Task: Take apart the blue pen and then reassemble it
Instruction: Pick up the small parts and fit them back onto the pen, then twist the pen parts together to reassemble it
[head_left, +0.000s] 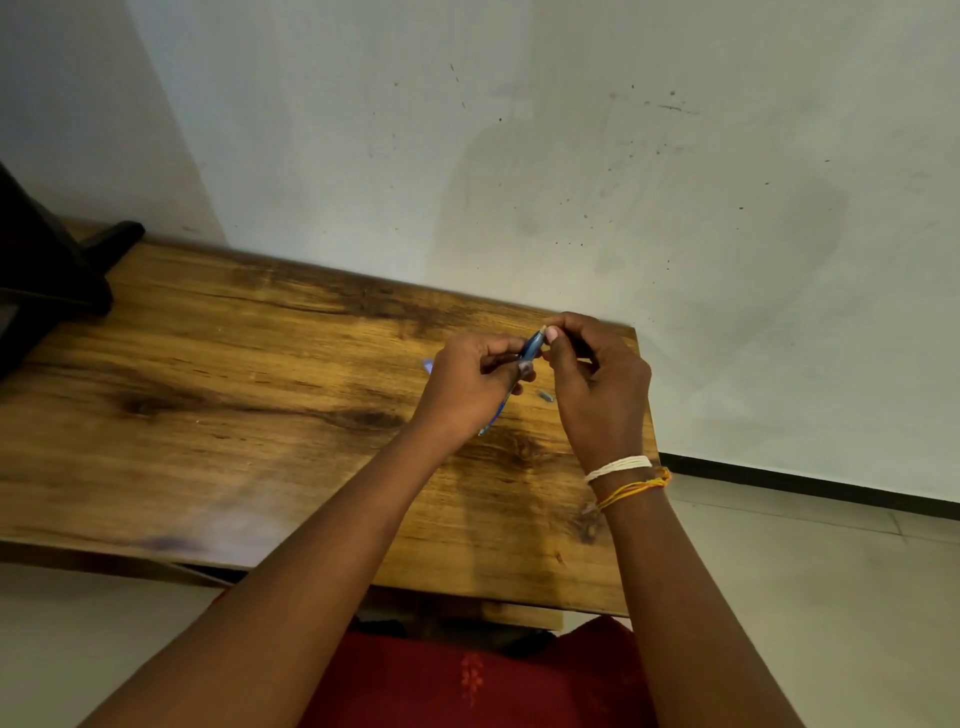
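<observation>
The blue pen (531, 349) is held slanted above the wooden table (234, 389), its upper end toward the wall. My left hand (467, 389) grips the pen's barrel; the lower end pokes out below the palm. My right hand (597, 384) pinches the pen's upper end between thumb and fingertips. A small bluish part (545, 397) lies on the table between my hands. Another small pale blue piece (427, 365) peeks out on the table behind my left hand; most of it is hidden.
A black stand (52, 260) occupies the table's far left corner. The table's right edge (647, 415) runs just beside my right hand, with tiled floor (805, 571) beyond. A grey wall (519, 156) rises directly behind the table.
</observation>
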